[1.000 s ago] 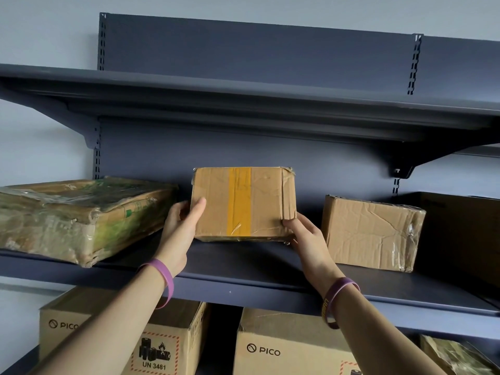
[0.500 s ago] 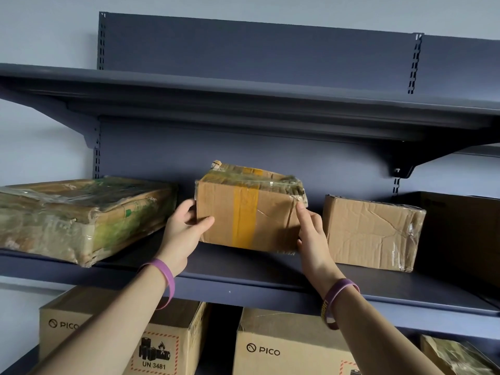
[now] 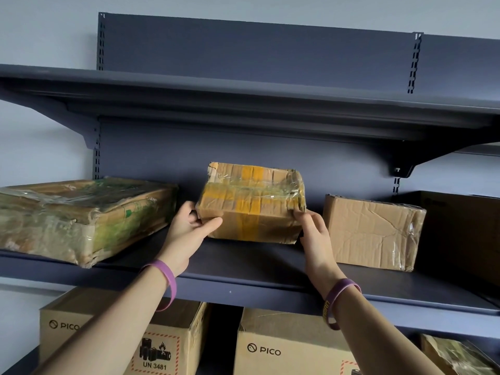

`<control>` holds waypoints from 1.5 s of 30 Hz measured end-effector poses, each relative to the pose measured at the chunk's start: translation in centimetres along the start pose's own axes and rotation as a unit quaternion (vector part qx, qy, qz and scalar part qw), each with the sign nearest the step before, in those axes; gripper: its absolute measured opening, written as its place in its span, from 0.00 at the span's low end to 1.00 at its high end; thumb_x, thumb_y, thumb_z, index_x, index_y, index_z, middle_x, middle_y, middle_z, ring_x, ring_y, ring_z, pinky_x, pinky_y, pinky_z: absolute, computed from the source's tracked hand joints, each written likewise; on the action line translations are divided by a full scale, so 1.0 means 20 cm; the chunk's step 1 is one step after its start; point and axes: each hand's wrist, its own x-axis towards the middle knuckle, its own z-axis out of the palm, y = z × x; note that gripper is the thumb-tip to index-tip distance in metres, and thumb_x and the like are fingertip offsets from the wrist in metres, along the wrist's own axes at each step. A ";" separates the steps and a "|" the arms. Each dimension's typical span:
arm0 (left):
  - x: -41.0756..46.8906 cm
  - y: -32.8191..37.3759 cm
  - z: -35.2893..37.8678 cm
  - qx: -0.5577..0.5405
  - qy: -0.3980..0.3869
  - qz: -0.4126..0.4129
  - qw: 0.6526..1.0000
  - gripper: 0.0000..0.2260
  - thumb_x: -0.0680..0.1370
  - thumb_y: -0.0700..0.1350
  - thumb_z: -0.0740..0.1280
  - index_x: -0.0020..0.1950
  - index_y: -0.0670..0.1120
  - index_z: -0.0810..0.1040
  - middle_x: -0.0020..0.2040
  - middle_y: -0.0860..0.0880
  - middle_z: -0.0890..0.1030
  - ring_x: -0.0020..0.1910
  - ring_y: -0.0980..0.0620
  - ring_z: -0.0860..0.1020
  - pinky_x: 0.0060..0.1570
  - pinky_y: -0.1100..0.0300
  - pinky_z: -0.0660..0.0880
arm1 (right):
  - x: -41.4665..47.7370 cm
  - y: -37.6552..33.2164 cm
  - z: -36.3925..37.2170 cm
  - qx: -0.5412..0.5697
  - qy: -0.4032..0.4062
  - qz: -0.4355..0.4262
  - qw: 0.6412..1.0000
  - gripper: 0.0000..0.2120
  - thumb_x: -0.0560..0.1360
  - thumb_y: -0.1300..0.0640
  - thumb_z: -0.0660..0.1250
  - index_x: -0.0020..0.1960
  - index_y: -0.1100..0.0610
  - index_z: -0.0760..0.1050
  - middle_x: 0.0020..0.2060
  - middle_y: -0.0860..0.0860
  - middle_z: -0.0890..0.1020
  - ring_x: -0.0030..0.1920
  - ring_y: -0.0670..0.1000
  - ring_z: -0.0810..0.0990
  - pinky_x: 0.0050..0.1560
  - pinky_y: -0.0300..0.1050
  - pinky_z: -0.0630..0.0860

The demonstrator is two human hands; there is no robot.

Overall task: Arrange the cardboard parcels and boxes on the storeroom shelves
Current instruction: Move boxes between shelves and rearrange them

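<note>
Pinching the left corner of the taped parcel (image 3: 251, 204) with the left hand (image 3: 186, 228) and clasping its right edge with the right hand (image 3: 313, 234), tilted over the shelf (image 3: 243, 266). Likely best: lowering it flat, keeping clear of the crumpled box (image 3: 373, 234) beside the right hand.

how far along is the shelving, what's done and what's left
Done: the flat wrapped parcel and the crumpled box sit on the middle shelf, with PICO boxes on the one below. In hand: the yellow-taped box, gripped by the left hand and right hand, between those two. Left: probably settling it and letting go.
</note>
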 end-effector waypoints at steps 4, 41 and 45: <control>-0.01 0.01 0.00 -0.019 -0.029 -0.007 0.999 0.25 0.70 0.61 0.76 0.57 0.47 0.76 0.58 0.51 0.83 0.61 0.54 0.78 0.66 0.56 0.70 | 0.00 0.01 -0.01 -0.018 -0.021 -0.005 1.000 0.13 0.80 0.52 0.64 0.63 0.55 0.74 0.54 0.47 0.79 0.54 0.44 0.76 0.52 0.38 0.71; 0.01 -0.01 0.00 -0.014 -0.044 0.013 0.999 0.33 0.73 0.36 0.76 0.72 0.55 0.68 0.63 0.54 0.81 0.63 0.58 0.78 0.66 0.57 0.71 | 0.01 0.03 -0.03 -0.024 -0.079 0.026 0.996 0.17 0.79 0.40 0.60 0.61 0.48 0.76 0.55 0.47 0.84 0.58 0.47 0.80 0.59 0.41 0.72; -0.02 0.01 0.01 -0.037 -0.077 0.019 0.996 0.32 0.69 0.57 0.79 0.70 0.57 0.71 0.60 0.58 0.82 0.61 0.61 0.78 0.66 0.58 0.70 | 0.01 0.03 -0.02 -0.035 -0.085 0.014 0.996 0.12 0.82 0.48 0.58 0.59 0.49 0.78 0.56 0.47 0.84 0.58 0.46 0.79 0.55 0.38 0.70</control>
